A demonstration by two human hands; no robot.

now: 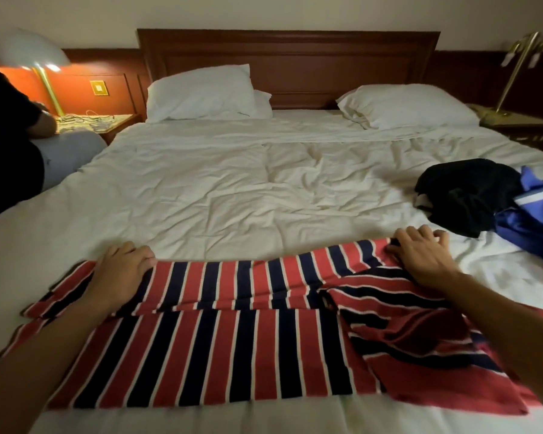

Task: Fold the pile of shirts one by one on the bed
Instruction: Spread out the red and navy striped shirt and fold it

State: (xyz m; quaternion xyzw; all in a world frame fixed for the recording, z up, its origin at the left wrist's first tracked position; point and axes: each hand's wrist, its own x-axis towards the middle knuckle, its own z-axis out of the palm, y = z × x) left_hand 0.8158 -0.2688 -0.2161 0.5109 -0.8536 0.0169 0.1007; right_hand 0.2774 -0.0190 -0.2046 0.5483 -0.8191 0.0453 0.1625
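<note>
A red, navy and white striped shirt [220, 346] lies spread across the near part of the white bed [220, 189], its far edge folded over toward me. My left hand [123, 270] grips the folded far edge at the left. My right hand [420, 255] holds the same edge at the right, fingers curled into the cloth, next to a bunched sleeve [420, 339]. A black garment [464, 195] and a blue one [536, 220] lie heaped at the right side of the bed.
Two white pillows [201, 95] [411, 108] rest against a wooden headboard [289, 61]. A lit lamp [35, 57] stands on the left nightstand, a brass lamp [518, 67] on the right one. Another person [10, 145] sits at the bed's left edge.
</note>
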